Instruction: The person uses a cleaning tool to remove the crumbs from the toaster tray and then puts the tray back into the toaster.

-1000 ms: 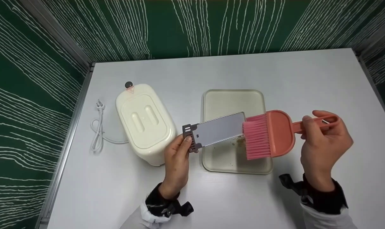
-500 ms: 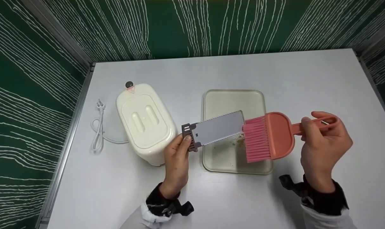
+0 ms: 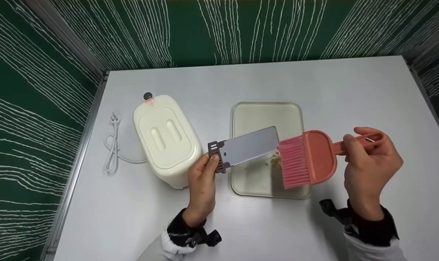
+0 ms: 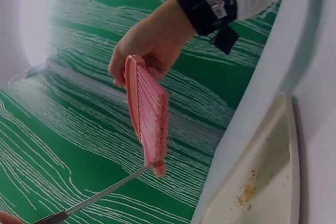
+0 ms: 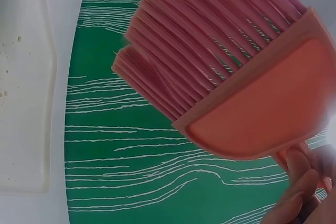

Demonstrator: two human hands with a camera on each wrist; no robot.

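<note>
My left hand point(image 3: 202, 185) pinches the dark slotted end of a flat silver crumb tray point(image 3: 250, 145), thumb on top. The tray is held tilted above a beige serving tray point(image 3: 266, 114). In my right hand point(image 3: 372, 166) is the handle of a coral brush point(image 3: 319, 157) with wide pink bristles. The upper corner of the bristles meets the far end of the crumb tray; the left wrist view shows the bristles point(image 4: 155, 124) right at its tip. Brown crumbs point(image 4: 247, 190) lie on the serving tray below. The right wrist view shows the brush point(image 5: 252, 98) close up.
Left of the serving tray stands a cream toaster-like appliance point(image 3: 167, 137) with its lid on, close beside my left hand. Its white power cord point(image 3: 114, 145) lies coiled on the white table point(image 3: 190, 83). Green patterned walls point(image 3: 241, 32) border the table.
The brush has swung slightly downward at the bristle end, toward me, uncovering more of the crumbs on the serving tray. My left hand and the crumb tray have hardly moved.
</note>
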